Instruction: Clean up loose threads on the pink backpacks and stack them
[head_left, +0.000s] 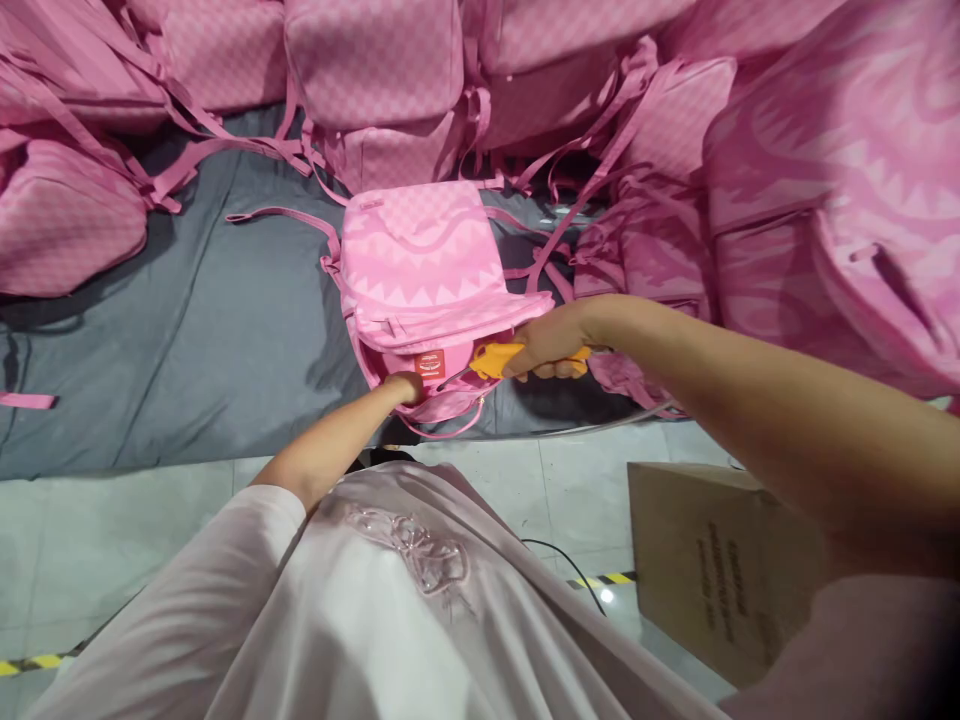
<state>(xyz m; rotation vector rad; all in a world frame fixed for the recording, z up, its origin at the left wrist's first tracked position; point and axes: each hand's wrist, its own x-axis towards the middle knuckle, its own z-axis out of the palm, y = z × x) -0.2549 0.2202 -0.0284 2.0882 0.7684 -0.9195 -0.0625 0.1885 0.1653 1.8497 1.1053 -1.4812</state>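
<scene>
A pink backpack (420, 250) with a jagged-tooth pattern lies in front of me, its opening facing me. A red label (430, 364) shows on the lining inside. My left hand (407, 388) reaches into the opening, its fingers hidden by the bag. My right hand (551, 345) is closed round a yellow-handled tool (491, 360) at the bag's right side. The tool's thin dark tip points left into the opening, near my left hand. Its exact kind is not clear.
Several pink backpacks (375, 60) are piled along the back. A large pink backpack (840, 220) stands at the right. Dark grey cloth (225, 300) covers the work surface. Below, a cardboard box (705, 560) sits on the tiled floor, near yellow-black tape (615, 578).
</scene>
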